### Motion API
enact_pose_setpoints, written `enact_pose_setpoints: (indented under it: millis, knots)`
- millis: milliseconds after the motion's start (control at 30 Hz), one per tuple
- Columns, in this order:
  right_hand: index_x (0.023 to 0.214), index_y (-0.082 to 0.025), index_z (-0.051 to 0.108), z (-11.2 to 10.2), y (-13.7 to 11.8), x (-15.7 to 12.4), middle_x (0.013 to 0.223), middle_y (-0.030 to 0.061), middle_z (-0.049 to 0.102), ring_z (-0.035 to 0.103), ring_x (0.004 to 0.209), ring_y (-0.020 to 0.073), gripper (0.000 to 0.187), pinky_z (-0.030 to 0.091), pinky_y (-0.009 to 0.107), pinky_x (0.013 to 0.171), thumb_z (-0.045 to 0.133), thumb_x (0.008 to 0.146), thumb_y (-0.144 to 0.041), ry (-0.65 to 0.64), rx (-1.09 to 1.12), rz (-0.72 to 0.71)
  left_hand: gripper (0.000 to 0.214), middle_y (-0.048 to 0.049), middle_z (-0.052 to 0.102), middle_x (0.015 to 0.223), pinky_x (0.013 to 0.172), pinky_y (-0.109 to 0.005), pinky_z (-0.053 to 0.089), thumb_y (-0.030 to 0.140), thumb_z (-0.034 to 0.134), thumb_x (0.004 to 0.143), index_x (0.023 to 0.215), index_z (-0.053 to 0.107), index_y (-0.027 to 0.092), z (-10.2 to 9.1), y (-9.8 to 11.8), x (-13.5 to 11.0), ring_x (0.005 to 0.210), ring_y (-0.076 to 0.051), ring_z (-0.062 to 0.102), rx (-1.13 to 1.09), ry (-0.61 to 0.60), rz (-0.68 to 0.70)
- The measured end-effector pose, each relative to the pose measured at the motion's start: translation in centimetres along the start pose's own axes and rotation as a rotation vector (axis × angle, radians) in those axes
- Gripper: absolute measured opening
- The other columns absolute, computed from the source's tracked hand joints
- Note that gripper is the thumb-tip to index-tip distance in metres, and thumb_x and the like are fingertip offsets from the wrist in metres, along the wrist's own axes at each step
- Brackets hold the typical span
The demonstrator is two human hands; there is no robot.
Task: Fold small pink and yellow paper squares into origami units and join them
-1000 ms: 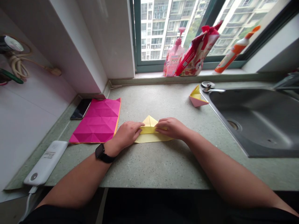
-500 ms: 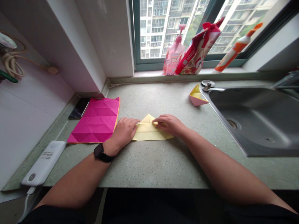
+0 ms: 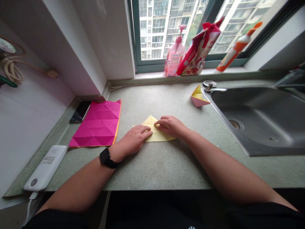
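Note:
A folded piece of yellow paper (image 3: 156, 137), pointed at its far end and creased down the middle, lies on the counter in front of me. My left hand (image 3: 137, 136) rests over its left part, thumb and fingers closed together on the paper near the centre. From the right, my right hand (image 3: 171, 125) has its fingertips bunched on the paper's right side, close to the centre crease. The paper's left edge and part of its right side are hidden beneath the hands. A dark watch (image 3: 105, 156) is on my left wrist.
Creased magenta sheets (image 3: 97, 124) lie to the left, against a phone (image 3: 80, 112). A white power bank (image 3: 46, 167) with a cable is nearer. At the right, a pink and yellow paper boat (image 3: 199, 101) stands beside the metal sink (image 3: 262, 114). A pump bottle (image 3: 174, 60) stands on the sill.
My left hand has moved right, from the paper's left edge to near its centre. The right hand stays almost in place on the paper. The view has shifted slightly.

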State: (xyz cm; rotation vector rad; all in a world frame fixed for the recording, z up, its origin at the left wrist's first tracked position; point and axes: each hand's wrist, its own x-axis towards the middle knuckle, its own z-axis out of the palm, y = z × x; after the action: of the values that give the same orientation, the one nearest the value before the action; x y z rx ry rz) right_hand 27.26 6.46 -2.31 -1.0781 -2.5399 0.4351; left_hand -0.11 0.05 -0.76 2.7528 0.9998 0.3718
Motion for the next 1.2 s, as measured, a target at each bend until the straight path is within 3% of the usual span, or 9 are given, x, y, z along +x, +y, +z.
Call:
enact_pose_setpoints:
  millis: [167,300,433,767,933,1200]
  knots:
    - [0.118,-0.032,0.084,0.3,0.0,-0.2,0.121,0.0089,0.075,0.070,0.109,0.0268,0.019,0.056,0.042,0.099,0.077,0.100,-0.030,0.019,-0.004,0.009,0.032,-0.0120,0.069,0.144,0.117,-0.050,0.054,0.014,0.058,0.107,0.136,0.070,0.021,0.1,0.2,0.2,0.134,-0.029,0.063,-0.034,-0.002,-0.017]
    - [0.127,-0.036,0.081,0.8,0.1,-0.3,0.140,0.0101,0.069,0.064,0.130,0.0338,0.029,0.052,0.052,0.113,0.082,0.097,-0.036,0.040,-0.030,0.024,0.034,-0.0119,0.068,0.143,0.113,-0.051,0.056,0.017,0.059,0.108,0.140,0.069,0.024,0.0,0.2,0.1,0.132,-0.030,0.064,-0.020,-0.013,-0.019]
    - [0.132,-0.037,0.079,1.1,0.0,-0.3,0.148,0.0112,0.066,0.059,0.138,0.0376,0.036,0.048,0.060,0.118,0.083,0.097,-0.041,0.022,-0.059,0.044,0.038,-0.0114,0.068,0.140,0.113,-0.051,0.056,0.018,0.057,0.108,0.143,0.069,0.027,-0.1,0.4,0.0,0.131,-0.030,0.063,-0.037,-0.013,-0.026]
    - [0.136,-0.036,0.077,1.1,-0.1,-0.4,0.157,0.0125,0.061,0.055,0.145,0.0391,0.041,0.046,0.064,0.122,0.084,0.096,-0.046,0.011,-0.083,0.049,0.038,-0.0114,0.068,0.141,0.114,-0.051,0.055,0.018,0.058,0.108,0.143,0.069,0.027,0.0,0.2,0.1,0.131,-0.030,0.063,-0.044,-0.013,-0.022]
    - [0.144,-0.036,0.072,0.6,1.4,-0.8,0.174,0.0121,0.044,0.035,0.163,0.0463,0.061,0.038,0.071,0.128,0.091,0.088,-0.051,-0.023,-0.083,0.117,0.035,-0.0122,0.068,0.142,0.114,-0.052,0.056,0.017,0.058,0.108,0.139,0.072,0.026,0.0,0.2,0.1,0.133,-0.030,0.063,-0.048,-0.009,-0.027]
    - [0.161,-0.035,0.059,-1.8,4.5,-1.8,0.178,0.0129,0.042,0.032,0.166,0.0446,0.086,0.032,0.068,0.133,0.094,0.084,-0.051,-0.158,-0.024,0.126,0.032,-0.0118,0.068,0.146,0.112,-0.051,0.056,0.019,0.058,0.110,0.138,0.072,0.024,-0.1,0.2,0.1,0.133,-0.030,0.063,-0.045,-0.015,-0.028]
